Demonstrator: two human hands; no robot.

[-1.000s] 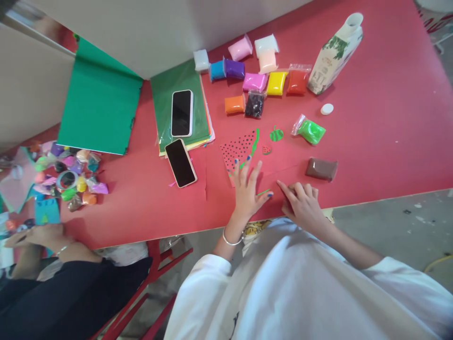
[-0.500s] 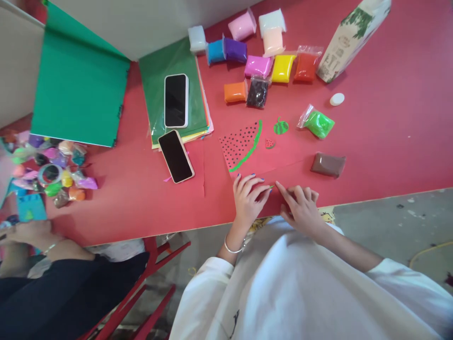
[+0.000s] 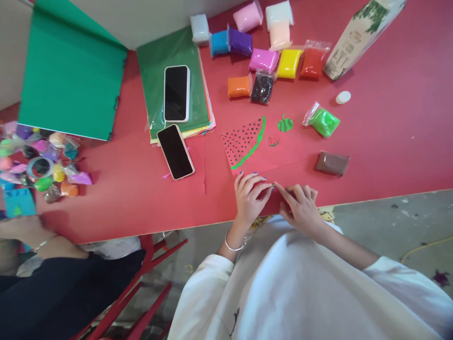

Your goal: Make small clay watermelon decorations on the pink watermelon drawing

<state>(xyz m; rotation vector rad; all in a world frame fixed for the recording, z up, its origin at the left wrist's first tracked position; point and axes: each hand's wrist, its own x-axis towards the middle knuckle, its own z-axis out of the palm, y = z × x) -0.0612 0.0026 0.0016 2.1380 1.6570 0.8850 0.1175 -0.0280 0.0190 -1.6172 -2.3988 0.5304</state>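
My left hand pinches a tiny bit of green clay between thumb and index finger, its other fingers spread over the red table. My right hand points its index finger at the clay's other end, at or very near touching it; its thumb stands apart and the other fingers are loosely bent. Just beyond the hands lies a red paper sheet with a large watermelon slice of green rind and black dots. Beside that are a small slice and a striped round green melon.
Brown clay and an opened green clay bag lie right, near a white cap and a carton. Several clay packets sit behind. Left are two phones, paper sheets and a co-worker's arm.
The view has shifted slightly, so the table things sit a little differently in frame. Both hands keep nearly the same pose, and less of the green clay shows between them.
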